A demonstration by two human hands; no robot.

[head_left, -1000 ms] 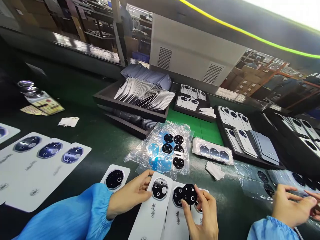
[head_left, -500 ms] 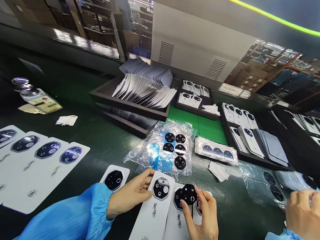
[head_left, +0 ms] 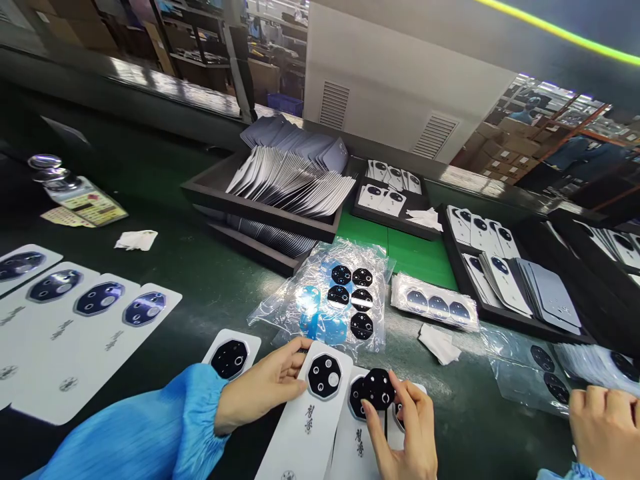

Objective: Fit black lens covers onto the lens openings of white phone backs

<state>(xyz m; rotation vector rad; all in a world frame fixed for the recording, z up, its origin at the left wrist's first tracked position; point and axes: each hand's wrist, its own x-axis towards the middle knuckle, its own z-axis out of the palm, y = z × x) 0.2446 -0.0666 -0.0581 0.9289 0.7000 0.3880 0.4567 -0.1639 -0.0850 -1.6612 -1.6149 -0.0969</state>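
Observation:
My left hand point(head_left: 267, 390) grips the upper left edge of a white phone back cover point(head_left: 320, 427), thumb on its front. That cover has a black lens plate at its top and dark lettering below. My right hand point(head_left: 405, 427) pinches a loose black octagonal camera lens plate point(head_left: 379, 389) between thumb and fingers. It is held over a second white back cover point(head_left: 345, 453), partly hiding that cover's own lens plate. A third cover lies mostly hidden behind my right hand. Left of my left hand rests another white cover point(head_left: 233, 353) with a black lens plate.
Ahead lies a clear plastic sheet point(head_left: 375, 257) with black lens plates on it. Several white covers point(head_left: 100, 353) lie at left. Black trays point(head_left: 260, 213) of panels stand behind. At right are a lens-plate pack point(head_left: 400, 293), crumpled tissue point(head_left: 440, 345) and another person's hand point(head_left: 607, 427).
Both of my hands keep their holds, almost still. The glare on the left cover's lens plate has faded. The whole view has shifted slightly, and the other person's hand has moved a little.

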